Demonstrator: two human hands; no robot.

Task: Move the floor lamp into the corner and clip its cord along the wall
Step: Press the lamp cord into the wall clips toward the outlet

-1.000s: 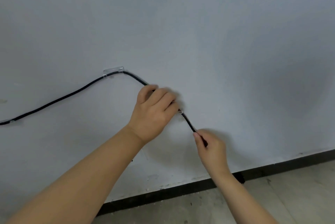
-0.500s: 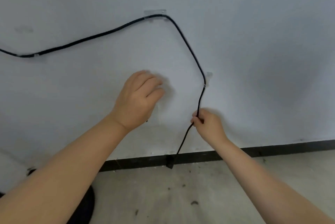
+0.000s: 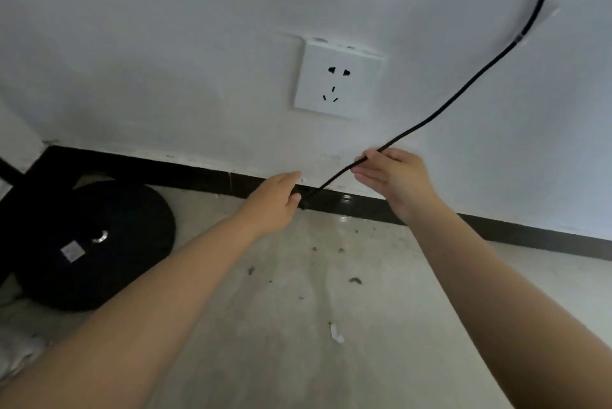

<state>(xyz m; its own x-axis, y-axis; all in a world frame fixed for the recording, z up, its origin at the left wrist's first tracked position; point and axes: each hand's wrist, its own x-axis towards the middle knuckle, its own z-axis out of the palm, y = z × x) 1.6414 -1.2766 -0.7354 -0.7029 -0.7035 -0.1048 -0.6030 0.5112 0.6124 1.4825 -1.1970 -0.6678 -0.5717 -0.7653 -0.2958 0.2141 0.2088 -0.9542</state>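
The black lamp cord (image 3: 463, 87) comes down the white wall from the top right, passing through a clear clip (image 3: 523, 36). My right hand (image 3: 394, 176) pinches the cord between thumb and fingers just above the skirting. From there the cord runs down-left to its plug end (image 3: 304, 201), which sits against the black skirting. My left hand (image 3: 275, 203) is at that plug end, fingers curled around it; the grip itself is partly hidden. The lamp's round black base (image 3: 96, 243) rests on the floor in the left corner.
A white wall socket (image 3: 337, 80) sits on the wall above and between my hands. Black skirting (image 3: 496, 226) runs along the wall's foot. The grey floor carries dirt specks and a small white scrap (image 3: 336, 334). A dark frame (image 3: 20, 173) stands at the far left.
The view has dropped down and left, bringing the socket and lamp base into sight. My right hand slid down the cord. My left hand left the wall and reached the plug end.
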